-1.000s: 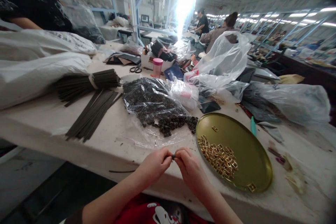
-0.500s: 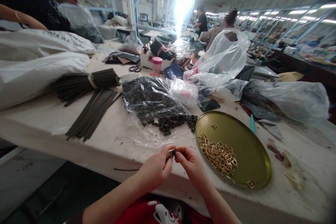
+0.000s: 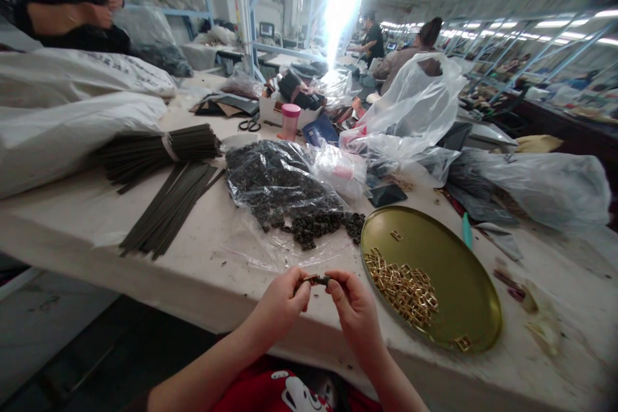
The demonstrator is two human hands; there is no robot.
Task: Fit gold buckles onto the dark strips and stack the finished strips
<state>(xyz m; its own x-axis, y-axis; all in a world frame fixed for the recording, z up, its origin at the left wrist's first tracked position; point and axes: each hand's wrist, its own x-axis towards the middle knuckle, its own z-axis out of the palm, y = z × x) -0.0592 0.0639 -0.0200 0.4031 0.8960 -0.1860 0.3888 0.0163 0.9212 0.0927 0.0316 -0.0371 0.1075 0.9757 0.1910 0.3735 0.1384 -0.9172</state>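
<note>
Between my hands, near the table's front edge, is a small gold buckle with dark strap material at its ends. My left hand pinches its left end between thumb and finger. My right hand is closed on the dark loop at the right end. Fingertips hide part of both pieces. Just beyond lies a pile of small dark loops, spilling from a clear plastic bag. Right of my hands, a round gold tray bears a heap of gold buckles.
Dark strips lie loose at the left, below a tied bundle. White sacks stand far left. Scissors, a pink-lidded jar and a plastic bag are at the back. A person stands back left.
My hands have drawn slightly apart, and the gold buckle between them now shows more plainly, lying sideways. The person at back left has brought their arms together.
</note>
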